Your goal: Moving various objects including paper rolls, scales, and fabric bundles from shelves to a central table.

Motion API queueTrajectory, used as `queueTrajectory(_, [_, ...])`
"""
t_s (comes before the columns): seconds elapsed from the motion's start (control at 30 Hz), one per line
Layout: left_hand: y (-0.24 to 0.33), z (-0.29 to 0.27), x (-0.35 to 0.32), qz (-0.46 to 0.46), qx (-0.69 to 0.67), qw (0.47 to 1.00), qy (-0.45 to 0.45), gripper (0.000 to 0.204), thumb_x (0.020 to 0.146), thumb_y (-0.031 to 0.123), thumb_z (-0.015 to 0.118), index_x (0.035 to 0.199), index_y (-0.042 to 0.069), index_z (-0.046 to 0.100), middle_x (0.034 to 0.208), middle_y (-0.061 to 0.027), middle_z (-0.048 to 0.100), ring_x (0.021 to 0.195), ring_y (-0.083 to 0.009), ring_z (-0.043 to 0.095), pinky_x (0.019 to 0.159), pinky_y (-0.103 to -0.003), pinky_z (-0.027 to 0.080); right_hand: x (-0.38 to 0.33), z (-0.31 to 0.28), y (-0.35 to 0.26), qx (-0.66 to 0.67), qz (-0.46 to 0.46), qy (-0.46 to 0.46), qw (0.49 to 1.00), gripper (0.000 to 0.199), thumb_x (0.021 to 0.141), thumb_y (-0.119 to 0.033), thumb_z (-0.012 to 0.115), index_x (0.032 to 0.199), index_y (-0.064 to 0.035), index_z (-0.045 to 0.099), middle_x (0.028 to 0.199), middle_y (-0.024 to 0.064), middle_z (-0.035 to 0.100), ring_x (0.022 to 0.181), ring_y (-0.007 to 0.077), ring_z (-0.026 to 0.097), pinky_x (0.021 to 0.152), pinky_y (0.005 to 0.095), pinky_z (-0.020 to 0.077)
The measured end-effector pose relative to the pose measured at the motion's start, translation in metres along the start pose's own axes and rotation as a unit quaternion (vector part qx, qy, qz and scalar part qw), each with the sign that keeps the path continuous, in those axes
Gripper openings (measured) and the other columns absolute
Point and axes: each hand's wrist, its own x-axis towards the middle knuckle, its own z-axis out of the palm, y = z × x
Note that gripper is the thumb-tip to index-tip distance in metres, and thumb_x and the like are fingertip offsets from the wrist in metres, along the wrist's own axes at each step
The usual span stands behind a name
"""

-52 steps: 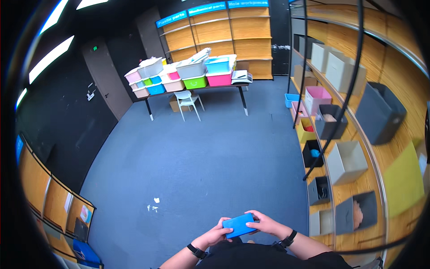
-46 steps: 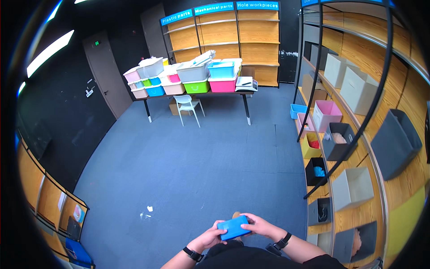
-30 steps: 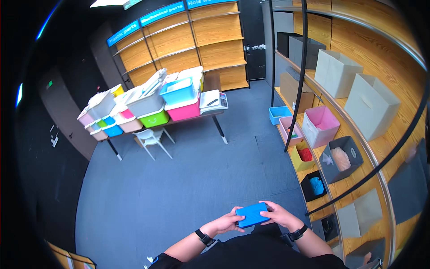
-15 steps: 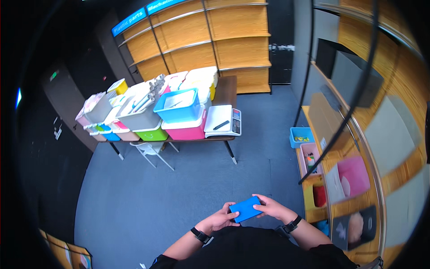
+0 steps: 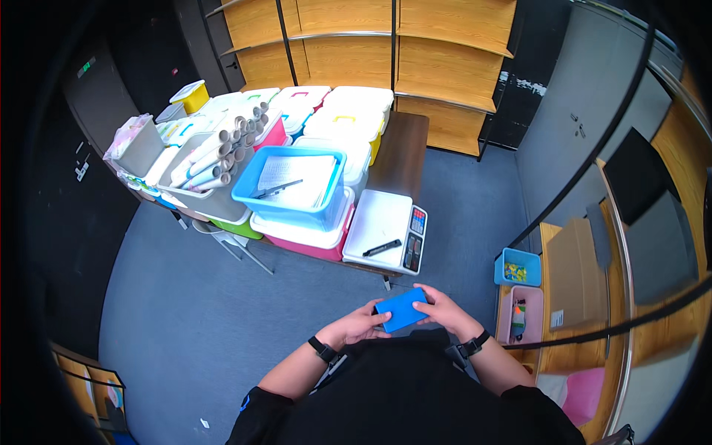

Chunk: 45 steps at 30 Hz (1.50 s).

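Observation:
A flat blue rectangular box (image 5: 401, 310) is held in front of my body, above the floor. My left hand (image 5: 362, 322) grips its left end, thumb on top and fingers underneath. At the opposite end my right hand (image 5: 442, 308) is closed on it too, with its thumb lying across the upper face. Beyond the box, at the table's near right corner, stands a white weighing scale (image 5: 380, 226) with a keypad. On its pan lies a black marker-like pen (image 5: 382, 248). Neither hand touches the scale.
Lidded bins crowd the dark table (image 5: 401, 152); a blue bin (image 5: 289, 211) with papers sits on a pink one. Rolled tubes fill a grey bin (image 5: 204, 194). Along the right run wooden shelves with a blue basket (image 5: 518, 267), a pink basket (image 5: 521, 315) and a cardboard box (image 5: 577, 274).
My view has come closer to the table and scale. Both hands have stayed on the blue box, which now appears just in front of the table's near right corner.

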Motion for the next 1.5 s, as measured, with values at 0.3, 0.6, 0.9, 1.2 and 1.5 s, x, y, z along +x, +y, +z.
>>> queueTrajectory(0.3, [0.111, -0.052, 0.183, 0.111, -0.114, 0.978, 0.135, 0.067, 0.092, 0.022, 0.067, 0.139, -0.005, 0.028, 0.132, -0.0171, 0.044, 0.118, -0.0269, 0.053, 0.091, -0.047, 0.053, 0.240, -0.131, -0.100, -0.196, 0.020, -0.061, 0.979, 0.053, 0.092, -0.025, 0.064, 0.138, -0.0081, 0.045, 0.121, 0.0129, 0.056, 0.101, 0.0218, 0.060, 0.075, 0.0332, 0.0544])
queueTrajectory(0.6, [0.133, -0.085, 0.315, 0.134, -0.280, 0.877, 0.368, 0.066, 0.093, 0.024, 0.066, 0.138, -0.006, 0.029, 0.131, -0.0184, 0.042, 0.120, -0.0313, 0.051, 0.093, -0.053, 0.050, 0.427, -0.195, -0.105, -0.395, -0.012, -0.220, 0.892, 0.057, 0.088, -0.030, 0.067, 0.137, -0.0075, 0.047, 0.125, 0.0199, 0.058, 0.112, 0.0284, 0.059, 0.091, 0.0363, 0.0494])
queueTrajectory(0.9, [0.127, -0.094, 0.359, 0.143, -0.331, 0.812, 0.460, 0.055, 0.095, 0.023, 0.063, 0.132, -0.010, 0.040, 0.127, -0.0220, 0.051, 0.118, -0.0330, 0.053, 0.091, -0.055, 0.050, 0.473, -0.193, -0.109, -0.491, -0.078, -0.265, 0.827, 0.060, 0.085, -0.034, 0.067, 0.135, -0.0053, 0.049, 0.114, 0.0275, 0.063, 0.105, 0.0398, 0.063, 0.091, 0.0409, 0.0504])
queueTrajectory(1.2, [0.124, -0.106, 0.368, 0.151, -0.337, 0.782, 0.503, 0.041, 0.096, 0.016, 0.059, 0.128, -0.007, 0.048, 0.121, -0.0167, 0.055, 0.114, -0.0270, 0.054, 0.096, -0.048, 0.046, 0.481, -0.190, -0.104, -0.547, -0.076, -0.233, 0.800, 0.058, 0.087, -0.028, 0.064, 0.134, 0.0006, 0.047, 0.115, 0.0298, 0.062, 0.107, 0.0432, 0.060, 0.093, 0.0447, 0.0491])
queueTrajectory(1.5, [0.083, -0.078, 0.312, 0.186, -0.290, 0.771, 0.536, 0.039, 0.094, 0.012, 0.060, 0.128, -0.002, 0.050, 0.111, -0.0100, 0.059, 0.096, -0.0179, 0.061, 0.084, -0.029, 0.052, 0.486, -0.201, -0.129, -0.547, -0.139, -0.219, 0.796, 0.051, 0.086, -0.025, 0.062, 0.129, -0.0005, 0.052, 0.117, 0.0265, 0.060, 0.111, 0.0411, 0.057, 0.097, 0.0433, 0.0461])
